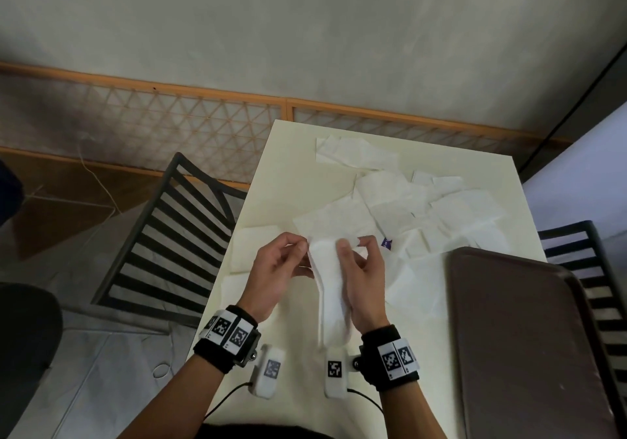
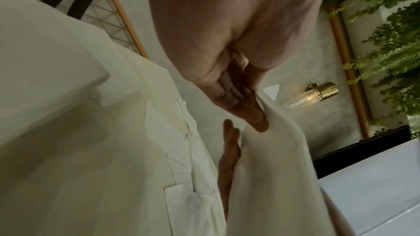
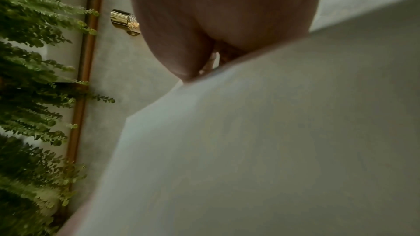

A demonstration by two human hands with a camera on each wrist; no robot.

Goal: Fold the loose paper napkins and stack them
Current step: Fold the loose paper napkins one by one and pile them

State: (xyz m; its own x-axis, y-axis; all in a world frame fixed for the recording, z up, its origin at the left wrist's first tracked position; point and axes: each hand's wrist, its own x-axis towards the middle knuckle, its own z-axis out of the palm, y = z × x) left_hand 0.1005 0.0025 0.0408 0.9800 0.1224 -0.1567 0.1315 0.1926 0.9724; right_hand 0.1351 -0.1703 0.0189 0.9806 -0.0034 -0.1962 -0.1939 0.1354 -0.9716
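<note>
Hanging between both raised hands, a white napkin (image 1: pixel 327 289) droops down toward the near edge of the cream table (image 1: pixel 291 167). Left hand (image 1: pixel 280 269) pinches its upper left corner; right hand (image 1: pixel 361 276) nips the top edge with thumb and fingers. Loose napkins (image 1: pixel 424 208) lie scattered across the table's middle and far right, beyond a brown tray (image 1: pixel 522 343). One shows a small purple mark (image 1: pixel 386 243), too blurred to read.

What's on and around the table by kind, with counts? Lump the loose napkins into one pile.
Held napkin: 1, pinched by left hand and right hand
Loose napkin pile: 1, sheets overlap, not countable
Brown tray: 1
Table: 1
Slatted chairs: 2
Total: 6
</note>
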